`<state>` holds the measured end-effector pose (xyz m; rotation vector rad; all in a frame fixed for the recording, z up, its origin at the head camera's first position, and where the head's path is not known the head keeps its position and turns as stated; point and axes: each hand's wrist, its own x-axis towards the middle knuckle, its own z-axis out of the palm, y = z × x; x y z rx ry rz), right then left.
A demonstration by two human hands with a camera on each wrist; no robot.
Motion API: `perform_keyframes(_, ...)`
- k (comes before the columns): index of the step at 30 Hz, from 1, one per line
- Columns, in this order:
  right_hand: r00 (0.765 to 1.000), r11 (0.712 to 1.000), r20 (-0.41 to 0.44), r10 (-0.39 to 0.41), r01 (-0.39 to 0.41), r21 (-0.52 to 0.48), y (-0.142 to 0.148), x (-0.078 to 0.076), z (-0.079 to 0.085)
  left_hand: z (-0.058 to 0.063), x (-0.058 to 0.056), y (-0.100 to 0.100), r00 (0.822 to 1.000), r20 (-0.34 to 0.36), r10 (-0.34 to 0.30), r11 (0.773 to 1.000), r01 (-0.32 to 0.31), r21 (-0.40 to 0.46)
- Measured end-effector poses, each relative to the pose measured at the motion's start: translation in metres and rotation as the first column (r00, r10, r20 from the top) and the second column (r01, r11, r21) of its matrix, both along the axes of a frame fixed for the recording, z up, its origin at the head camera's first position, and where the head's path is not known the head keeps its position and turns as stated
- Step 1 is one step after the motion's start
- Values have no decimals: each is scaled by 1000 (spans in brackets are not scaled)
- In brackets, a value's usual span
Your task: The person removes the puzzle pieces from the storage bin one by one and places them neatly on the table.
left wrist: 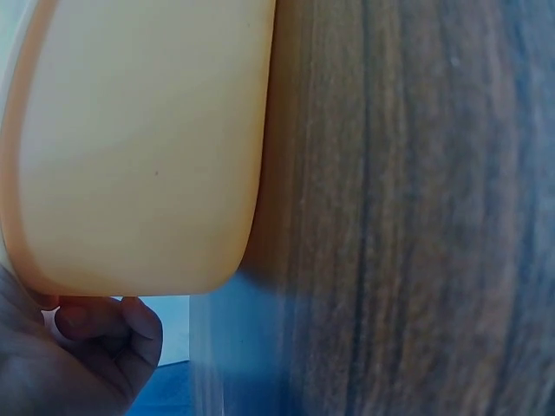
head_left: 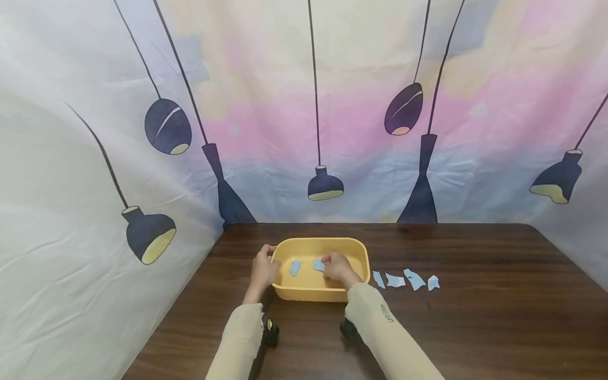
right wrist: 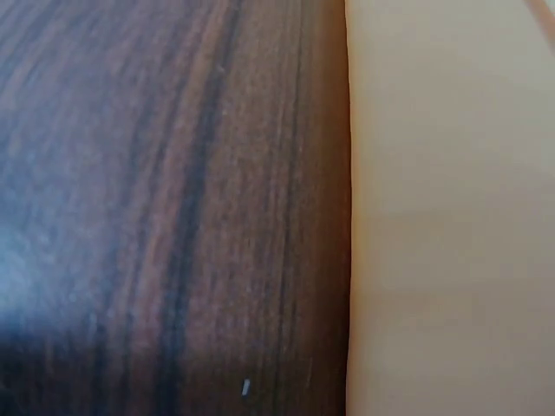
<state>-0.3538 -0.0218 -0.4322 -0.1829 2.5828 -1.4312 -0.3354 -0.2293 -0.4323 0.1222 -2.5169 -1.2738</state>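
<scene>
A yellow plastic basin (head_left: 309,293) stands on the table. At its left end my left hand (head_left: 264,268) grips the rim, thumb over the edge and fingers outside; the left wrist view shows those curled fingers (left wrist: 143,334) against the basin's end wall (left wrist: 147,173). Inside the basin, my right hand (head_left: 338,266) pinches the right edge of a torn light-blue paper piece (head_left: 317,264) close over the bottom. Another torn blue piece (head_left: 295,267) lies to its left in the basin. Only basin wall (right wrist: 451,208) and table show in the right wrist view, with the right hand out of sight.
Several more torn blue paper pieces (head_left: 414,279) lie in a row on the dark wooden table (head_left: 499,316), right of the basin. Behind the table hangs a cloth backdrop (head_left: 275,116) printed with lamps.
</scene>
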Motion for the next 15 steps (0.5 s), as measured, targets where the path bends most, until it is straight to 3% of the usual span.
perform_keyframes(10,988,978,-111,-102,79,-194,-4,-2,4,6,-1,-2,1000,14,11,1000,-11,-7)
perform_keyframes(15,976,947,-140,-169,121,-298,-2,3,3,4,0,0,998,50,36,997,-32,-77)
